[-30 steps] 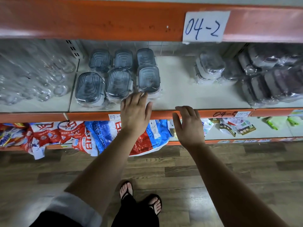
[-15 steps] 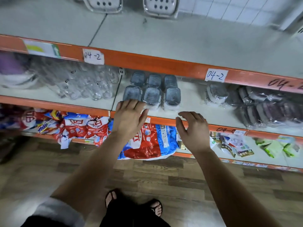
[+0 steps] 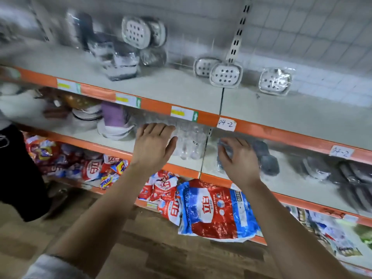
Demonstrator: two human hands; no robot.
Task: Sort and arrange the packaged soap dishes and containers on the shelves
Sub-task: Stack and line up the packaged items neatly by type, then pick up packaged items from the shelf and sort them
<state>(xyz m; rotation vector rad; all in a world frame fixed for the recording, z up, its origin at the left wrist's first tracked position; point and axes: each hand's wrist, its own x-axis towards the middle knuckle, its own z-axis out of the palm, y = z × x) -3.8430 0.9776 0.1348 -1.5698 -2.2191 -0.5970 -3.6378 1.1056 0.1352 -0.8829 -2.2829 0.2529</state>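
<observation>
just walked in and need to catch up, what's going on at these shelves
A person faces store shelving with both hands raised before the middle shelf. The left hand is open in front of clear bottles. The right hand hovers, fingers loosely curled, by the dark-lidded containers. Neither plainly holds anything. Wrapped white soap dishes sit scattered on the top shelf.

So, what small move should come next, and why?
Probably raise the right hand to the soap dish on the top shelf: it and the left hand hold nothing, and the white dishes up there lie scattered, apart from the stack.
</observation>
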